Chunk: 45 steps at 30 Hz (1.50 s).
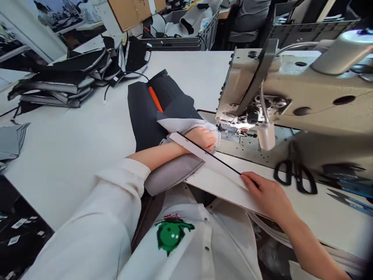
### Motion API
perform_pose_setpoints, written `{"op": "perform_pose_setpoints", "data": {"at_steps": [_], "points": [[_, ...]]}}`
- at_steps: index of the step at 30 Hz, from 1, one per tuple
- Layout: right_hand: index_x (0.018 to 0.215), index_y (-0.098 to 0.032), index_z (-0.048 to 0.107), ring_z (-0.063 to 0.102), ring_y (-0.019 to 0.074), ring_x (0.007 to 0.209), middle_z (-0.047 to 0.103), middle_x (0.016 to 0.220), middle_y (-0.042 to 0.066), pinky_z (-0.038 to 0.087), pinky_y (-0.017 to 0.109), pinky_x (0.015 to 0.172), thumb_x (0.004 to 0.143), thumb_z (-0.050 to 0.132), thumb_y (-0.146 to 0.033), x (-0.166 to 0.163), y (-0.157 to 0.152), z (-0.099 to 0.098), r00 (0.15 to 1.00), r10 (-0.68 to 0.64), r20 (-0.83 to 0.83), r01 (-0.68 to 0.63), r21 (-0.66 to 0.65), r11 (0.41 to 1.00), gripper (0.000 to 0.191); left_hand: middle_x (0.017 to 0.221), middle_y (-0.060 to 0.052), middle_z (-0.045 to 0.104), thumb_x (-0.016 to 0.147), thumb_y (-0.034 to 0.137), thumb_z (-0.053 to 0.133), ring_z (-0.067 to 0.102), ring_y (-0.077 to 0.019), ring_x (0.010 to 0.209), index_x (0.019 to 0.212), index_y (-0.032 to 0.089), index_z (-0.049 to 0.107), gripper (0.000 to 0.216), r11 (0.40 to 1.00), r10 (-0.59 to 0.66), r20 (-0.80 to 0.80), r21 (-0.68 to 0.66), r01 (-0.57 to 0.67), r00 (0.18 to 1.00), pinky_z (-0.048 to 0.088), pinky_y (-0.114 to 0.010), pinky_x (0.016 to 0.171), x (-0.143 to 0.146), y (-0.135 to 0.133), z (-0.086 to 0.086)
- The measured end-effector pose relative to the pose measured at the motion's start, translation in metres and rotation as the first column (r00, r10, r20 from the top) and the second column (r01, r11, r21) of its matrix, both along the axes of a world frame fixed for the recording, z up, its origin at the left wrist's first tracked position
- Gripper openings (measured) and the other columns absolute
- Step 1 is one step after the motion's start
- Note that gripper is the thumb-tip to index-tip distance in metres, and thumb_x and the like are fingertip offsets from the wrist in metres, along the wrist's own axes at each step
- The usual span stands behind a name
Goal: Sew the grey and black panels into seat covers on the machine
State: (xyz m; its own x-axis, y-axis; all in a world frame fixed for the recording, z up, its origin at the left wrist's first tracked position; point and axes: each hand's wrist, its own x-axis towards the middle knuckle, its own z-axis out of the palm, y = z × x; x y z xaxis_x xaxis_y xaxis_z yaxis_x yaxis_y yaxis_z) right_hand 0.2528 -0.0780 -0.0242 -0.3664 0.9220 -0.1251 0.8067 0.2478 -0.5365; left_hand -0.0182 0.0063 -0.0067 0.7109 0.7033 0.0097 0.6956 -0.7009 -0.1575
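Note:
My left hand (pixel 204 138) is curled shut on the folded grey-and-white fabric piece (pixel 175 171), pressing it by the presser foot (pixel 233 130) of the sewing machine (pixel 291 97). My right hand (pixel 268 194) lies on a white card template (pixel 215 179) and pinches the end of a thin black strip (pixel 210 153) that runs along the card's edge towards my left hand. Dark fabric with an orange stripe (pixel 154 99) lies beyond my left hand.
Black scissors (pixel 295 177) lie on the machine bed to the right. Stacks of dark cut pieces (pixel 64 79) sit at the table's far left. Grey crates (pixel 180 39) and cardboard stand at the back. A seated person (pixel 250 15) is behind.

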Motion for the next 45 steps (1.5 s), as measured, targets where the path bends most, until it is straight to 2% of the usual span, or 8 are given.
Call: {"op": "perform_pose_setpoints", "data": {"at_steps": [6,10,13,18,22,29,33,45], "points": [[0.063,-0.019,0.060,0.051,0.0136,0.056,0.055,0.055,-0.001,0.034,0.025,0.054,0.085,0.046,-0.041,-0.069,0.054,0.009,0.960,0.204,-0.191,-0.219,-0.061,0.974,0.034,0.145,-0.007,0.041,0.099,0.026,0.029,0.054,-0.0202,0.114,0.136,0.027,0.045,0.040,0.940,-0.315,0.056,-0.115,0.320,0.947,0.043,-0.027,0.082,-0.021,0.002,0.005],[0.086,-0.018,0.067,0.058,0.0190,0.082,0.064,0.087,0.006,0.043,0.029,0.070,0.086,0.048,-0.033,-0.077,0.076,-0.009,0.938,0.187,-0.290,-0.129,0.208,0.970,0.024,0.130,-0.007,0.057,0.098,0.034,0.034,0.058,-0.0172,0.111,0.128,0.024,0.054,0.037,0.924,-0.326,0.163,-0.154,0.350,0.931,0.048,-0.029,0.089,-0.030,-0.008,0.007],[0.121,-0.014,0.057,0.054,0.0235,0.102,0.059,0.112,0.013,0.043,0.034,0.082,0.089,0.043,-0.028,-0.064,0.071,-0.016,0.958,0.105,-0.268,0.020,0.427,0.904,0.037,0.125,-0.012,0.060,0.099,0.034,0.028,0.060,-0.0178,0.110,0.124,0.019,0.056,0.040,0.972,-0.224,0.117,-0.041,0.230,0.968,0.050,-0.030,0.089,-0.029,-0.020,0.009],[0.127,-0.008,0.053,0.051,0.0241,0.086,0.061,0.097,0.013,0.041,0.036,0.076,0.090,0.042,-0.025,-0.063,0.054,-0.017,0.966,0.250,0.065,-0.249,0.488,0.836,0.042,0.121,-0.015,0.061,0.097,0.046,0.033,0.065,-0.0184,0.097,0.122,0.016,0.054,0.045,0.985,-0.156,0.016,0.076,0.155,0.988,0.052,-0.027,0.079,-0.025,-0.032,0.021],[0.129,-0.005,0.051,0.047,0.0238,0.080,0.060,0.091,0.013,0.038,0.035,0.070,0.091,0.039,-0.025,-0.072,0.050,-0.021,0.942,0.279,0.188,-0.336,0.505,0.795,0.045,0.105,-0.012,0.066,0.096,0.051,0.030,0.066,-0.0179,0.082,0.125,0.018,0.053,0.049,0.998,-0.067,-0.080,-0.012,0.066,0.995,0.050,-0.025,0.064,-0.017,-0.032,0.036],[0.124,-0.003,0.054,0.051,0.0200,0.070,0.060,0.083,0.012,0.025,0.033,0.052,0.092,0.035,-0.024,-0.084,0.052,-0.012,0.886,0.320,0.335,-0.429,0.337,0.838,0.043,0.088,-0.009,0.064,0.093,0.017,0.037,0.062,-0.0198,0.078,0.121,0.013,0.052,0.031,0.977,0.157,-0.304,-0.088,-0.192,0.940,0.043,-0.026,0.058,0.021,-0.011,0.040],[0.096,-0.009,0.064,0.051,0.0179,0.064,0.059,0.078,0.011,0.018,0.033,0.050,0.091,0.036,-0.024,-0.087,0.051,-0.010,0.894,0.326,0.308,-0.413,0.283,0.866,0.032,0.101,-0.014,0.062,0.093,0.011,0.031,0.062,-0.0216,0.082,0.128,0.010,0.047,0.038,0.974,0.214,-0.282,-0.004,-0.225,0.935,0.043,-0.028,0.058,0.033,-0.010,0.029],[0.090,-0.013,0.061,0.049,0.0164,0.063,0.059,0.077,0.008,0.016,0.030,0.050,0.091,0.038,-0.022,-0.081,0.050,-0.009,0.910,0.315,0.269,-0.387,0.283,0.878,0.024,0.105,-0.018,0.057,0.088,0.015,0.037,0.055,-0.0269,0.088,0.134,0.004,0.040,0.047,0.954,0.284,-0.291,-0.007,-0.299,0.914,0.044,-0.036,0.064,0.039,-0.019,0.018]]}}
